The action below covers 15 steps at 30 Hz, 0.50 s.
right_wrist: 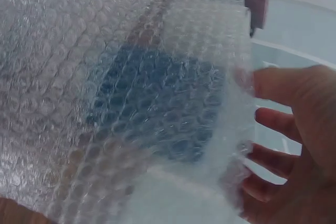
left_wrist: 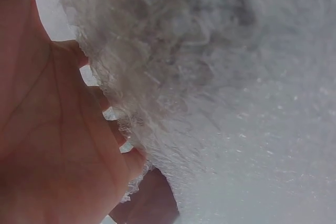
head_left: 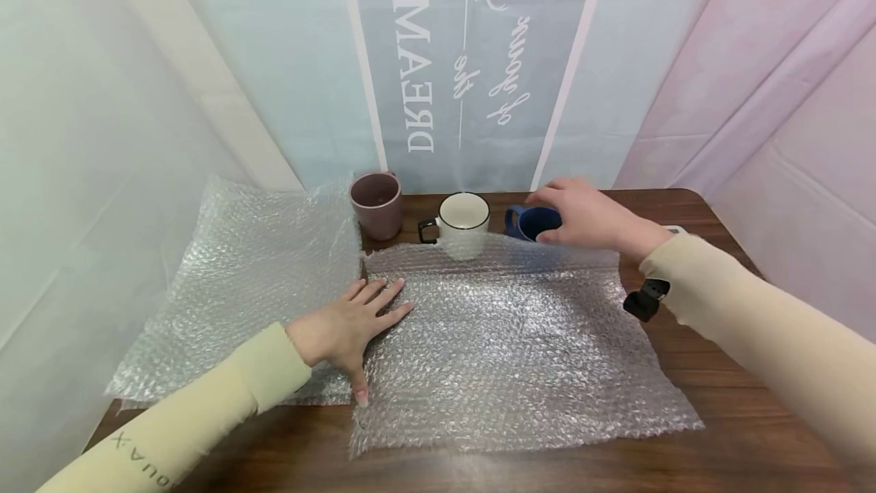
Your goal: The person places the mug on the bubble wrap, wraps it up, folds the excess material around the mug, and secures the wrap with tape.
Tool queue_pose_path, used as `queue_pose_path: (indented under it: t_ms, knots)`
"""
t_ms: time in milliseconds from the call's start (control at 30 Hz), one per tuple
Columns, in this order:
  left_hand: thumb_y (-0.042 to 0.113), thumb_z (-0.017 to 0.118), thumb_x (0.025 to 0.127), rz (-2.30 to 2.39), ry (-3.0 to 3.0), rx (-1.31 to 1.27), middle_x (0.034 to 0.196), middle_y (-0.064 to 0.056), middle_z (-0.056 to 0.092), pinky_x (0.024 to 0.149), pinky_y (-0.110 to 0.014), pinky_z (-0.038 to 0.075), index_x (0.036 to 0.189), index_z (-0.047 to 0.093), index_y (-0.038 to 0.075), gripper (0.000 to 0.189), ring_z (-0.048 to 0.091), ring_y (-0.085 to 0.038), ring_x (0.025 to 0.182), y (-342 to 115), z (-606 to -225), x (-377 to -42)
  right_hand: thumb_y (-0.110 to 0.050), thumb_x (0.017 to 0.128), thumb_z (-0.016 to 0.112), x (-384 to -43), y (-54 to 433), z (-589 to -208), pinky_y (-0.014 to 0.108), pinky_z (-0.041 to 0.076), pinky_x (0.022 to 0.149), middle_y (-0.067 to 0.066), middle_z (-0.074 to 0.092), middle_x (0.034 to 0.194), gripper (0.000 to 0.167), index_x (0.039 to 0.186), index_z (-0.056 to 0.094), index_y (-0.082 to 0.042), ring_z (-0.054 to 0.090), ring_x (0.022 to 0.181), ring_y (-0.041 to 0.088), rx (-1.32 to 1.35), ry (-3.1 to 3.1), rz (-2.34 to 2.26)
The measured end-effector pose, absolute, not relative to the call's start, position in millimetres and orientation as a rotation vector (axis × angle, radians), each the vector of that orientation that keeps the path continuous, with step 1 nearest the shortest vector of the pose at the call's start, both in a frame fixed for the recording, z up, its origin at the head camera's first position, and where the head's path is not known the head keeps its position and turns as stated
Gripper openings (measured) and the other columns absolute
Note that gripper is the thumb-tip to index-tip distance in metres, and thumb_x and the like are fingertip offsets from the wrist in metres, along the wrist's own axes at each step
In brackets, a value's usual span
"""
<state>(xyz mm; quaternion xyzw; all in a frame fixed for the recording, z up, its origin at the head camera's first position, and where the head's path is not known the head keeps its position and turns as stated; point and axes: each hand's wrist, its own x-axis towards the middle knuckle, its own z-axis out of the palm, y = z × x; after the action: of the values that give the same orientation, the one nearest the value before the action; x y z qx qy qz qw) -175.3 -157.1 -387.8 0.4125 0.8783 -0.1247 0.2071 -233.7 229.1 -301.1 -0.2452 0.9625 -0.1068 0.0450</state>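
My left hand [head_left: 349, 326] rests with fingers spread where two sheets of bubble wrap meet, touching the left edge of the nearer sheet [head_left: 513, 356]. My right hand [head_left: 588, 215] is over the rim of a blue mug [head_left: 538, 224], fingers slightly bent, thumb on the near side. Whether it touches the mug is not clear. In the right wrist view the blue mug [right_wrist: 163, 103] shows through the bubble wrap [right_wrist: 52, 77], and the right fingers [right_wrist: 275, 124] are near the wrap's raised far edge. The left wrist view shows the left palm [left_wrist: 58, 129] beside blurred bubble wrap [left_wrist: 236, 129].
A white mug [head_left: 465, 213] with black rim and handle stands left of the blue one, partly behind the wrap. Farther left is a mauve mug [head_left: 378, 208]. Another bubble wrap sheet [head_left: 253, 272] covers the left side of the wooden table [head_left: 739, 394]. A printed curtain hangs behind.
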Motion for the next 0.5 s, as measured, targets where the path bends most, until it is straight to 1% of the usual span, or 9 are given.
queue_pose_path:
  t_ms: [67,167,233,300,500]
  knots:
    - [0.083,0.077,0.044,-0.344,2.449,1.147,0.166,-0.012,-0.003,0.12,-0.053,0.009,0.162,0.011,0.023,0.148,0.005,-0.036,0.151,-157,-388,-175,-0.025,0.083,0.082,-234,225,-305,0.058,0.044,0.092,0.022,0.051,0.136,0.062,0.137,0.057,-0.006,0.044,0.122,0.045,-0.688,2.885,-0.335]
    - [0.083,0.078,0.043,-0.348,2.453,1.145,0.166,-0.012,-0.002,0.119,-0.053,0.01,0.162,0.011,0.023,0.149,0.007,-0.036,0.151,-157,-388,-175,-0.026,0.083,0.083,-235,222,-312,0.06,0.042,0.095,0.023,0.045,0.142,0.069,0.142,0.053,-0.007,0.038,0.127,0.048,-0.648,2.83,-0.327]
    - [0.083,0.078,0.043,-0.347,2.454,1.146,0.166,-0.012,-0.001,0.119,-0.054,0.011,0.162,0.012,0.023,0.149,0.007,-0.036,0.151,-157,-389,-175,-0.025,0.082,0.083,-236,221,-317,0.06,0.041,0.098,0.024,0.043,0.144,0.071,0.144,0.051,-0.007,0.036,0.13,0.05,-0.65,2.824,-0.307]
    - [0.083,0.078,0.043,-0.344,2.455,1.148,0.166,-0.011,-0.001,0.119,-0.053,0.011,0.162,0.012,0.023,0.149,0.007,-0.036,0.151,-157,-389,-175,-0.023,0.082,0.083,-237,221,-321,0.059,0.042,0.097,0.024,0.043,0.144,0.072,0.144,0.05,-0.007,0.038,0.13,0.049,-0.644,2.829,-0.305]
    - [0.082,0.079,0.043,-0.333,2.457,1.161,0.166,-0.011,0.0,0.119,-0.054,0.012,0.162,0.012,0.023,0.149,0.007,-0.036,0.151,-158,-391,-176,-0.023,0.082,0.083,-242,225,-327,0.055,0.048,0.09,0.024,0.045,0.14,0.071,0.143,0.051,-0.009,0.05,0.121,0.044,-0.623,2.839,-0.343]
